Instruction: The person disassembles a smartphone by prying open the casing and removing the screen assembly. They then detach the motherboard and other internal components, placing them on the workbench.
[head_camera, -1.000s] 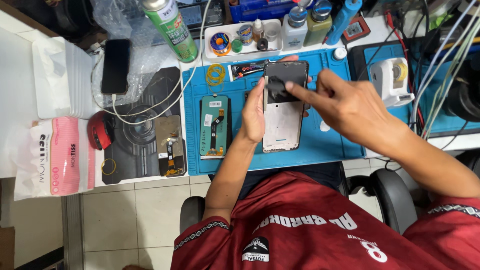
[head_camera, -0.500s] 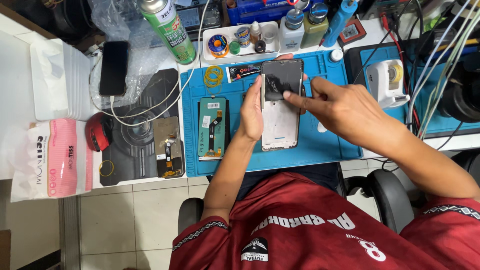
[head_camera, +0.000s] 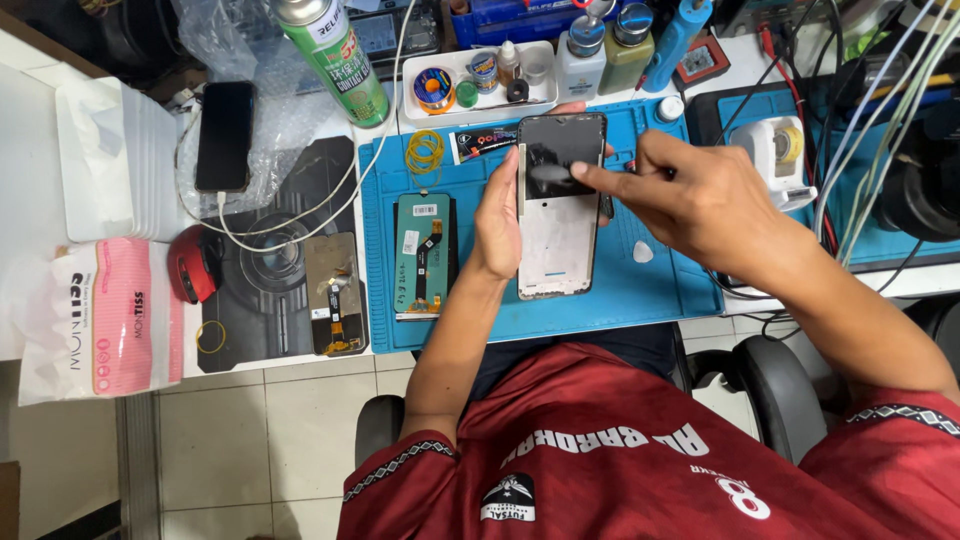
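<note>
Above the blue mat (head_camera: 640, 290), a thin, stiff phone frame (head_camera: 557, 215) is gripped along its edge by the left hand (head_camera: 497, 215); the right hand (head_camera: 690, 195), fingers pinched narrow, touches its likely fragile dark upper part.

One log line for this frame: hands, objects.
left hand: holds phone frame | right hand: fingertip on frame's dark upper part | under: blue mat

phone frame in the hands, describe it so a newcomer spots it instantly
Start at the blue work mat in the middle of the bench. Over it, the left hand grips an opened phone frame by its edge, and the right hand touches its dark upper part. Unlike the green-backed screen part lying flat beside it, it is held up.
</note>
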